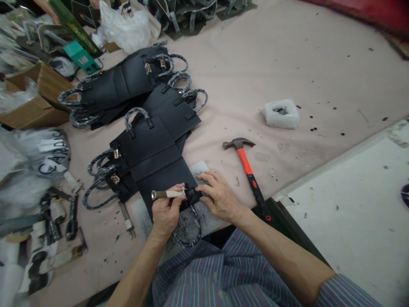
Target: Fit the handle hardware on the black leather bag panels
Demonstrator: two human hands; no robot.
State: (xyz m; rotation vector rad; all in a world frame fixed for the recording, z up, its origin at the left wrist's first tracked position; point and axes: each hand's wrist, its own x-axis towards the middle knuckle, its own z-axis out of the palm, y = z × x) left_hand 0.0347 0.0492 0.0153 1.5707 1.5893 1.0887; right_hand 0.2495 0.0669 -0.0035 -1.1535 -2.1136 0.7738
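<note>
Bag panel (161, 177) beneath both hands: left hand (165, 212) clamps punch (166, 194), right hand (217, 197) presses flat.

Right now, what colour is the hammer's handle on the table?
On the hammer, the handle is orange-red near the head, black lower down; head view.

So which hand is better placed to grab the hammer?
Probably the right hand: the hammer lies just to its right, and it only presses on the bag. The left hand is shut around the punch and sits farther away.
</note>
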